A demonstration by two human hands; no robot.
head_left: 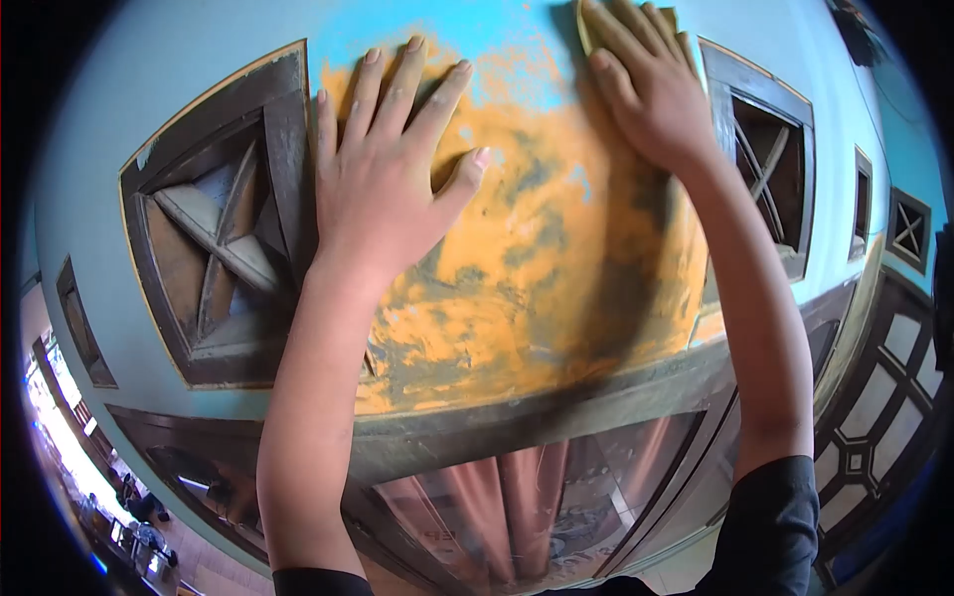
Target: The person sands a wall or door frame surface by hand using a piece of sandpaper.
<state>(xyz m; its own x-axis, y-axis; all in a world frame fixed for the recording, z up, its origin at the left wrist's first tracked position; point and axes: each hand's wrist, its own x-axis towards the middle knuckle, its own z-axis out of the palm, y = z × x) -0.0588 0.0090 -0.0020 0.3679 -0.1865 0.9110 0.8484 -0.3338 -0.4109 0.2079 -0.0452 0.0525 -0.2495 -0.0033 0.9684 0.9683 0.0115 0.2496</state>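
My left hand [388, 174] lies against a wall patch [527, 248] with its fingers spread, holding nothing. The patch is mottled orange and grey, with bright blue paint [477, 25] along its top. Higher on the right, my right hand [656, 94] presses a yellowish sheet [587, 25], which looks like sandpaper, to the wall. Its edges show beside and beyond the fingers; the rest is hidden under the hand. My right arm's shadow falls across the patch.
Dark wooden vent frames with crossed bars stand left [214, 238] and right [765, 169] of the patch. Below runs a wooden beam [537, 402] above a glass pane with pinkish curtains [512, 507] behind. A panelled door [879, 427] is at far right.
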